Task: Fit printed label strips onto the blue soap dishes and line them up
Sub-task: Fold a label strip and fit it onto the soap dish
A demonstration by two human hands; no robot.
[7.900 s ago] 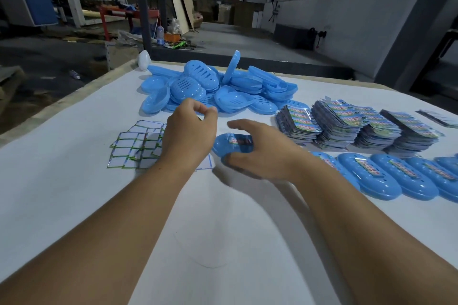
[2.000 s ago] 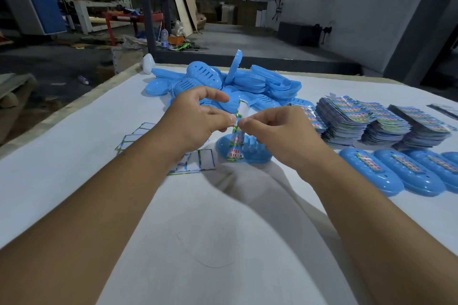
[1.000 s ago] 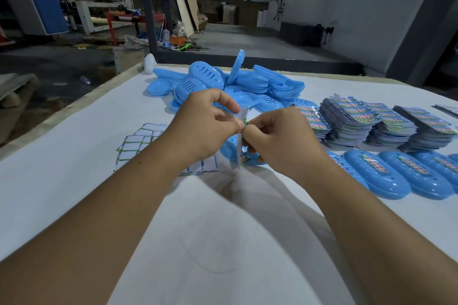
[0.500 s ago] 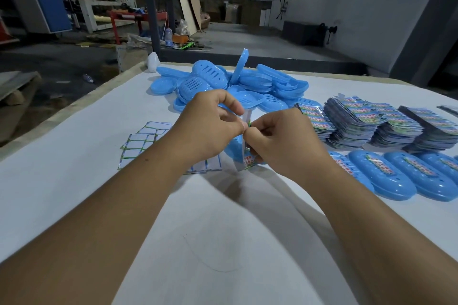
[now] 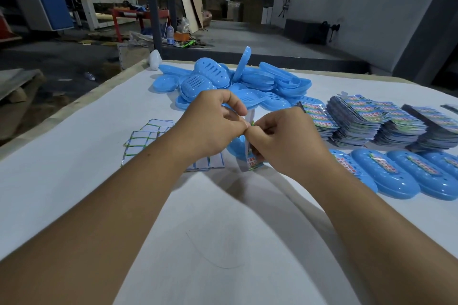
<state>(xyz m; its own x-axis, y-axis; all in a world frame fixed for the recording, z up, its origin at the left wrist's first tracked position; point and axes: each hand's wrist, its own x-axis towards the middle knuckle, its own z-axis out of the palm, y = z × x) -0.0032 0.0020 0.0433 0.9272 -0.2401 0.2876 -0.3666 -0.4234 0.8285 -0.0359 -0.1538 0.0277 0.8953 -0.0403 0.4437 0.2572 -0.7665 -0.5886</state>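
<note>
label strip (image 5: 250, 153) lifted off soap dish (image 5: 235, 147), now pinched upright by both hands

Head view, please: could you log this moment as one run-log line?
left hand: pinches label strip | right hand: pinches label strip | soap dish: on table beneath hands, unlabelled | labelled dishes: row at right

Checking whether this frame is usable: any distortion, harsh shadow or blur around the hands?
Head view: wide-angle bending curves the table edge and stretches the forearms; soft shadows fall beneath both hands; left hand, right hand and label strip look reasonably sharp.
</note>
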